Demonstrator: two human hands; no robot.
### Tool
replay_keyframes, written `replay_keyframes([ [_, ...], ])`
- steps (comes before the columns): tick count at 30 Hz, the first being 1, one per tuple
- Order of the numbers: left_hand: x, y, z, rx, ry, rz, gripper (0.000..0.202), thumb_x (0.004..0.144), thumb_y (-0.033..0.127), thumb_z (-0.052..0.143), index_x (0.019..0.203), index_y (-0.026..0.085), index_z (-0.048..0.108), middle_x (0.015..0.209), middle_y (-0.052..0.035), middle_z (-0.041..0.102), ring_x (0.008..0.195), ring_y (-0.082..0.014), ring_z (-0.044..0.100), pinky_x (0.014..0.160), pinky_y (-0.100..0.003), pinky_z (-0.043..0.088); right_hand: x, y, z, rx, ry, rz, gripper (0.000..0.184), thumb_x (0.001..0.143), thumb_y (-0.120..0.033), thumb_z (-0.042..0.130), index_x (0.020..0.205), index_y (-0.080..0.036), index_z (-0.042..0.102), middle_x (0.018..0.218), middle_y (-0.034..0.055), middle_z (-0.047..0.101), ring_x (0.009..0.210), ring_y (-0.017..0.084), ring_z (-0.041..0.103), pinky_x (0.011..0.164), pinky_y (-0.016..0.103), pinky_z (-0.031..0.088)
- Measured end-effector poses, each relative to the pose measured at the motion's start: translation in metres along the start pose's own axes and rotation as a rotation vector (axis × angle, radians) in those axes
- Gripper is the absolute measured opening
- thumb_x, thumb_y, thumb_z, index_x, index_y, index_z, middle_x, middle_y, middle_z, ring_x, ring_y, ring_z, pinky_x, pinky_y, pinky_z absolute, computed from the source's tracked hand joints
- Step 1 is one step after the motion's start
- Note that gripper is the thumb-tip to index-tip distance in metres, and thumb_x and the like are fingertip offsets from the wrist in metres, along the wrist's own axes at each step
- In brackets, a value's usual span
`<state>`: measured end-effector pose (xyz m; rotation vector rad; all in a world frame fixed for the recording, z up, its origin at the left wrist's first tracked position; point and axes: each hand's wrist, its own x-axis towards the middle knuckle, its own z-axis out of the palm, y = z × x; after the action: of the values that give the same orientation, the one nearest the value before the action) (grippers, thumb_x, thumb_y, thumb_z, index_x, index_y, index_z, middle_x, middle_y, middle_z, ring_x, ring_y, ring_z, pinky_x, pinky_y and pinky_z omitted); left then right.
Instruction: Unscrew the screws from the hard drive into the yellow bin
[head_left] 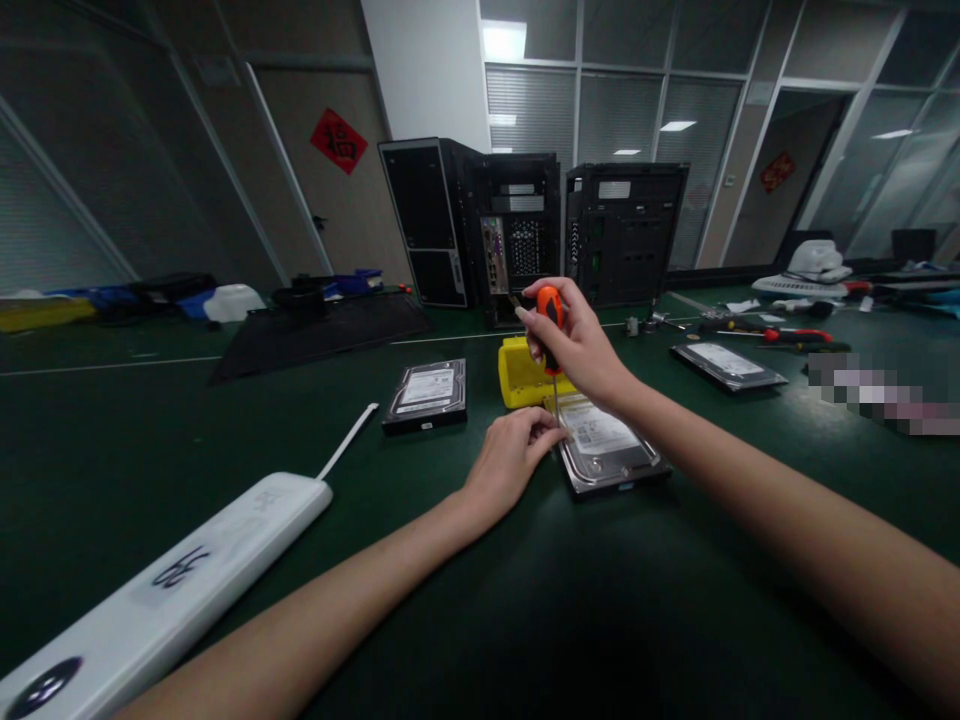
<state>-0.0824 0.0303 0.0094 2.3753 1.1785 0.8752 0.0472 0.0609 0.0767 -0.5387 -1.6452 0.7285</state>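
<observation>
A screwdriver [551, 318] with an orange and black handle stands nearly upright, my right hand [574, 335] wrapped round the handle. Its thin shaft points down to the left edge of a hard drive [611, 445], which lies label up on the table. My left hand [514, 450] rests on the table with curled fingers closed on that same edge, beside the shaft's lower end. The exact tip is hidden by fingers. Just behind the drive is a yellow plastic case [521, 372], partly covered by my right hand.
A second hard drive [427, 392] lies to the left, another drive [726, 365] to the right. A white power strip [172, 590] fills the near left. Black computer cases [517, 230] stand at the back. Pliers [795, 335] and loose tools are at the far right.
</observation>
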Motion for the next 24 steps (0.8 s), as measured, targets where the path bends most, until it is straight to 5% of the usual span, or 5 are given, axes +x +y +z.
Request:
replay_keyframes([
  [15, 0.002, 0.0, -0.002, -0.167, -0.01, -0.076, 0.023, 0.081, 0.035, 0.057, 0.087, 0.014, 0.065, 0.084, -0.0038, 0.067, 0.073, -0.016, 0.06, 0.067, -0.026, 0.044, 0.0, 0.004, -0.001, 0.128, 0.021, -0.036, 0.023, 0.082, -0.03, 0.055, 0.1, -0.023, 0.042, 0.064, -0.0046, 0.044, 0.052, 0.008, 0.045, 0.048, 0.022, 0.038],
  [24, 0.007, -0.011, -0.011, -0.299, -0.172, -0.132, 0.039, 0.076, 0.045, 0.06, 0.097, 0.012, 0.062, 0.086, -0.0058, 0.064, 0.075, -0.016, 0.058, 0.066, -0.027, 0.046, 0.0, 0.004, -0.001, 0.151, 0.025, -0.031, 0.022, 0.082, -0.03, 0.056, 0.1, -0.023, 0.044, 0.062, -0.0048, 0.043, 0.051, 0.008, 0.044, 0.046, 0.021, 0.036],
])
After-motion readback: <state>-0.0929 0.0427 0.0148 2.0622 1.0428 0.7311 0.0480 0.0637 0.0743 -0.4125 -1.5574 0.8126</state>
